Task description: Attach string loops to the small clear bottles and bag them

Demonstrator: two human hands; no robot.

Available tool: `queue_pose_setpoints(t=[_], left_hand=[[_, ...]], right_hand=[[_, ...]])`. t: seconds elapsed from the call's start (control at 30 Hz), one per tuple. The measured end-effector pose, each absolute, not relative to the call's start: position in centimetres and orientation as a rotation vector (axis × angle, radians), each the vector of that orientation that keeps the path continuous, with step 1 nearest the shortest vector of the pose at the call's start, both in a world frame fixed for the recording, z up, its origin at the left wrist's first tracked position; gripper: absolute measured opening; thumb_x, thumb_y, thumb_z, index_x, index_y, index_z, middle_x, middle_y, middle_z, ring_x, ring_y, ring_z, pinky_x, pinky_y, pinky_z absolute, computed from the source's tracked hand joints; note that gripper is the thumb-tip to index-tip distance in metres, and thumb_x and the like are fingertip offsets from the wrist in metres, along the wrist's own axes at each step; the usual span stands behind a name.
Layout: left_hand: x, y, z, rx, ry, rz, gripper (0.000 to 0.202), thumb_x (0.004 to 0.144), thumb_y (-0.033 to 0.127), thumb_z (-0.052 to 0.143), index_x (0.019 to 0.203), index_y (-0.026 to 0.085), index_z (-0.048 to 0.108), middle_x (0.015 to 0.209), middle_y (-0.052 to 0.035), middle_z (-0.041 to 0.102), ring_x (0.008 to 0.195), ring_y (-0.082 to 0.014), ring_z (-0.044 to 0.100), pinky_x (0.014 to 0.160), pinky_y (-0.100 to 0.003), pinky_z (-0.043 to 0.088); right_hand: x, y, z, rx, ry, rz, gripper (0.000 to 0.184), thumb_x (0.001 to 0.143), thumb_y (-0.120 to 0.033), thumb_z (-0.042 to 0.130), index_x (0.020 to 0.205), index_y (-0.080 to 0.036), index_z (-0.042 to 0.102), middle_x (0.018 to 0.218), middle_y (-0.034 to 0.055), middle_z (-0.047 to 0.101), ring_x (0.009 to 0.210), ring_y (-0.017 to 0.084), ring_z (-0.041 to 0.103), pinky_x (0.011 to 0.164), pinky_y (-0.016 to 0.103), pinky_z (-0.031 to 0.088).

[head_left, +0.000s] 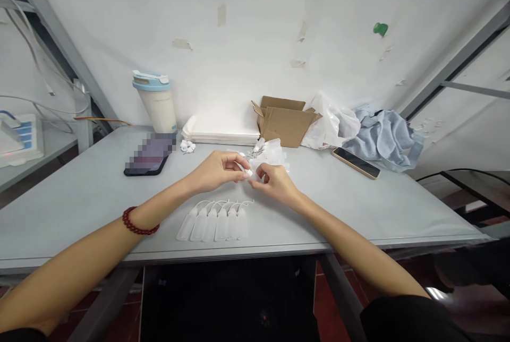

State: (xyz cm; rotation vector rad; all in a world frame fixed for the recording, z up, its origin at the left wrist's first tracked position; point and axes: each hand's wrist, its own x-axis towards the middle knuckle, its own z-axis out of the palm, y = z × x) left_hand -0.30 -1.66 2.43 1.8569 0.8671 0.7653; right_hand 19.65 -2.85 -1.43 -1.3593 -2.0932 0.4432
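My left hand [218,170] and my right hand [274,182] meet above the middle of the grey table [79,198]. Both are pinched on one small white piece [247,173] held between their fingertips. A red bead bracelet [136,223] circles my left wrist. Just in front of my hands lies a row of several small clear plastic bags [215,220], each with a thin cord loop at its top. Behind my hands sits a loose heap of more white pieces and clear bags [268,153].
At the back stand a lidded cup [156,102], a stack of white trays [220,132], an open cardboard box [283,120], a white plastic bag [330,124] and a blue cloth [382,137]. A dark phone [147,159] lies left, another phone [356,162] right.
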Motion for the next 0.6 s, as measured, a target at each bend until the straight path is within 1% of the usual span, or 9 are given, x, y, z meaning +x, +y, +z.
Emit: queue_pose_setpoints(t=[0.07,0.13,0.3,0.37,0.5,0.6], left_hand=[[-0.2,-1.8,2.5,1.879,0.904,0.798,0.022,0.073,0.033,0.070,0.087,0.016,0.067,0.066,-0.0001,0.064,0.064,-0.0134,0.059,0.059,-0.025,0.047],[-0.1,-1.9,2.5,1.869,0.959,0.829,0.022,0.074,0.033,0.069,0.088,0.016,0.067,0.065,-0.0001,0.063,0.062,-0.0135,0.060,0.058,-0.025,0.047],[-0.2,-1.4,2.3,1.786,1.048,0.789,0.021,0.074,0.032,0.069,0.085,0.014,0.066,0.082,-0.0027,0.066,0.057,-0.0102,0.059,0.056,-0.025,0.049],[-0.2,-1.2,2.1,1.765,1.044,0.742,0.022,0.074,0.033,0.069,0.084,0.014,0.067,0.084,-0.0028,0.066,0.056,-0.0094,0.058,0.056,-0.025,0.049],[-0.1,-1.3,2.1,1.748,1.066,0.743,0.022,0.075,0.033,0.068,0.085,0.014,0.069,0.080,-0.0021,0.067,0.055,-0.0090,0.057,0.058,-0.025,0.050],[0.0,-1.6,2.4,1.762,1.085,0.747,0.018,0.075,0.030,0.068,0.083,0.013,0.071,0.068,-0.0007,0.067,0.056,-0.0100,0.058,0.061,-0.024,0.050]], right_hand=[[19.6,-2.9,-1.5,-1.312,-2.099,0.451,0.019,0.072,-0.027,0.065,0.070,-0.017,0.049,0.054,-0.0056,0.046,0.048,0.007,0.041,0.050,0.020,0.030],[19.6,-2.9,-1.6,-1.258,-2.103,0.469,0.020,0.073,-0.027,0.064,0.071,-0.018,0.047,0.054,-0.0059,0.046,0.048,0.007,0.041,0.050,0.020,0.030],[19.5,-2.9,-1.9,-1.181,-2.101,0.491,0.021,0.075,-0.028,0.064,0.072,-0.019,0.045,0.054,-0.0060,0.047,0.048,0.007,0.042,0.049,0.019,0.032],[19.5,-2.9,-2.0,-1.168,-2.102,0.481,0.020,0.076,-0.028,0.063,0.073,-0.018,0.046,0.054,-0.0059,0.048,0.047,0.007,0.043,0.049,0.019,0.032],[19.6,-2.9,-2.2,-1.119,-2.118,0.400,0.018,0.077,-0.027,0.064,0.075,-0.017,0.050,0.058,-0.0043,0.051,0.048,0.007,0.043,0.049,0.019,0.034],[19.8,-2.8,-2.5,-1.046,-2.151,0.284,0.015,0.080,-0.027,0.063,0.078,-0.015,0.054,0.066,-0.0004,0.057,0.051,0.007,0.045,0.051,0.020,0.037]])
